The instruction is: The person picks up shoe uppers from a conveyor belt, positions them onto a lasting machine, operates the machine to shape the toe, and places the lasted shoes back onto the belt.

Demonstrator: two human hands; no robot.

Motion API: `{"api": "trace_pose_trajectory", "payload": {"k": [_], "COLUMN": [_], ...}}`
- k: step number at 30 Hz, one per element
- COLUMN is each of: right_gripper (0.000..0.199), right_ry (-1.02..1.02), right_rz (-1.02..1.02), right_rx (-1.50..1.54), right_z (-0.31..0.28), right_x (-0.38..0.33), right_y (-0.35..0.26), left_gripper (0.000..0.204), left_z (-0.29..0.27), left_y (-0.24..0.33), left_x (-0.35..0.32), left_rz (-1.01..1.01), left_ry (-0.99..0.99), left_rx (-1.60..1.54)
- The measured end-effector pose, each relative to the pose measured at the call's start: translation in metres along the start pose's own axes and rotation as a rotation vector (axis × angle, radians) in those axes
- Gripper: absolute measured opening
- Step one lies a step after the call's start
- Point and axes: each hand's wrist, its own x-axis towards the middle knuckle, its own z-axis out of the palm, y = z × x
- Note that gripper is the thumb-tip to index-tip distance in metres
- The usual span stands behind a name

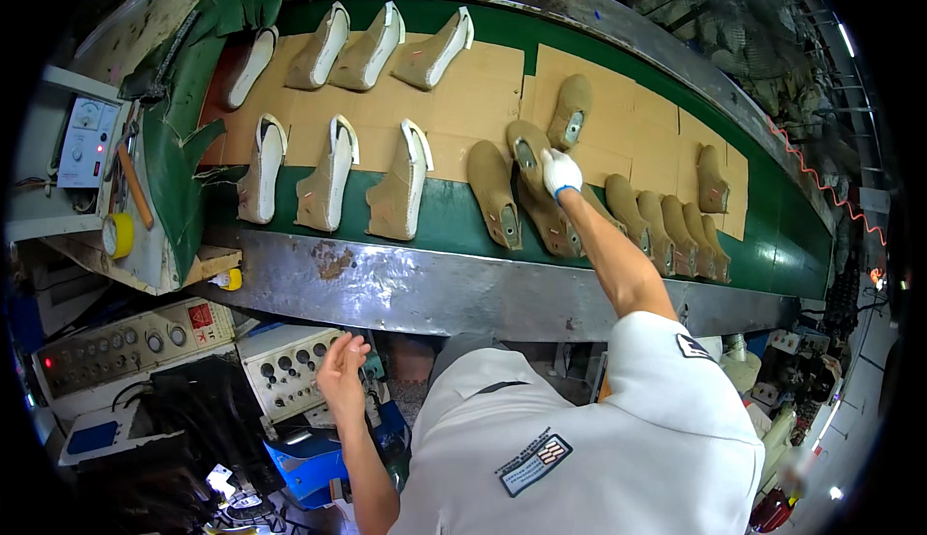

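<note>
A tan suede shoe upper on its last (529, 154) is gripped at the heel end by the white-gloved right hand (560, 173), on brown cardboard sheets (483, 81) over the green conveyor belt (454, 216). Similar tan shoes (666, 226) lie just right of it. The bare left hand (343, 371) is held loosely open, empty, near a grey control box (285, 366).

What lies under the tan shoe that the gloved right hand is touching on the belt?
Under the tan shoe touched by the right hand lies brown cardboard sheet on the green belt. The shoe hides the patch directly beneath it.
</note>
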Motion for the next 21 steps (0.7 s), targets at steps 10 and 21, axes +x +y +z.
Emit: {"api": "trace_pose_trajectory", "payload": {"k": [10, 21], "right_gripper": [0.073, 0.043], "right_ry": [-0.612, -0.648], "right_rz": [-0.093, 0.226], "right_rx": [0.009, 1.111], "right_z": [0.081, 0.182], "right_x": [-0.047, -0.105], "right_y": [-0.185, -0.186], "left_gripper": [0.033, 0.031], "left_z": [-0.006, -0.058], "left_y": [-0.021, -0.069], "left_x": [-0.014, -0.076], "left_rz": [-0.109, -0.029], "left_ry": [0.12, 0.187], "left_rx": [0.023, -0.045]}}
